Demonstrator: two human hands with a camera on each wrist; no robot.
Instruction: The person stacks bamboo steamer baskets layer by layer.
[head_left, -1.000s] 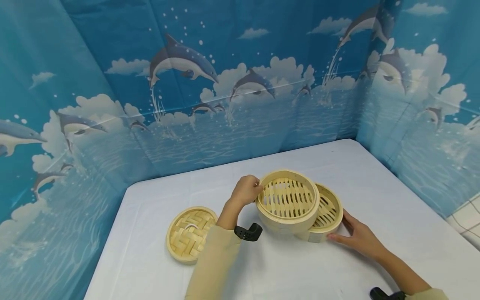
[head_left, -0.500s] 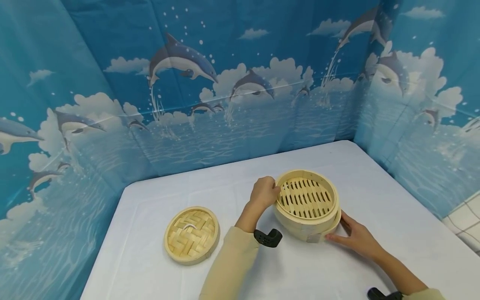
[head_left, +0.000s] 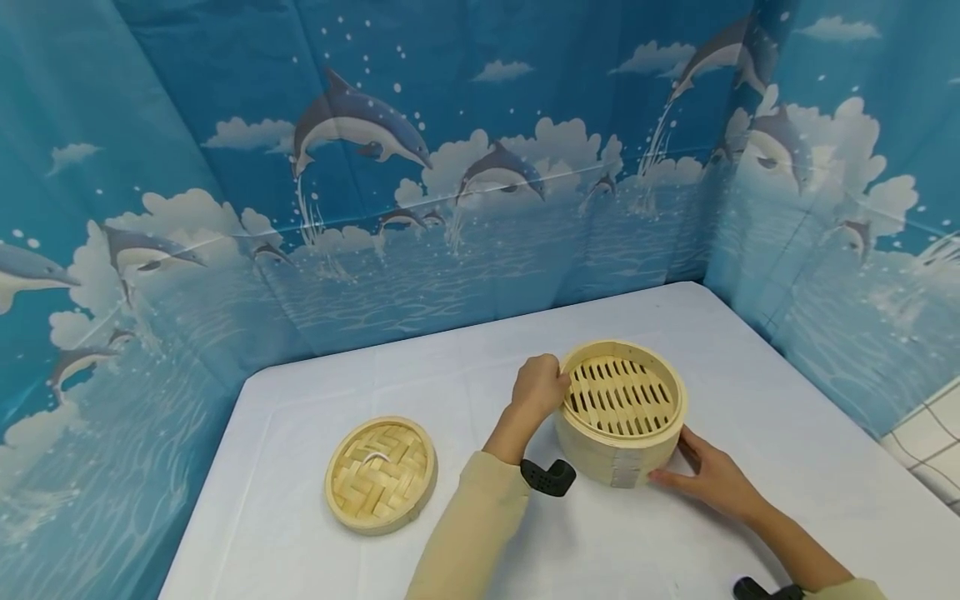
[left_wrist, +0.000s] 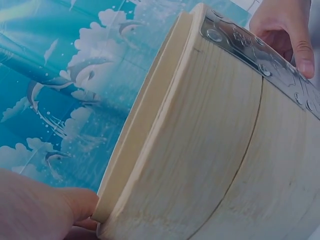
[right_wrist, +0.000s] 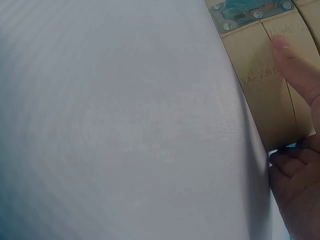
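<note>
A slatted bamboo steamer basket (head_left: 592, 437) sits squarely on a second, lower steamer basket (head_left: 600, 471), right of the table's middle. My left hand (head_left: 542, 385) pinches the upper basket's rim on its left side. The left wrist view shows the thumb of my left hand (left_wrist: 40, 207) at that rim, with a thin seam between the tiers. Low on the right side, my right hand (head_left: 716, 479) holds the lower basket. Its thumb lies near the seam in the right wrist view, and the other fingers curl at the far side, partly hidden. Riveted metal plates (left_wrist: 255, 50) line up at the front.
A round woven bamboo lid (head_left: 382, 473) with a small pale loop handle lies on the left. The white-covered table (head_left: 315, 400) meets a blue dolphin-print curtain (head_left: 420, 275) along the back and right.
My left hand has brought the upper basket rightwards and down, from offset and overlapping to seated on the lower one. The right hand stays at the lower basket, nearly still.
</note>
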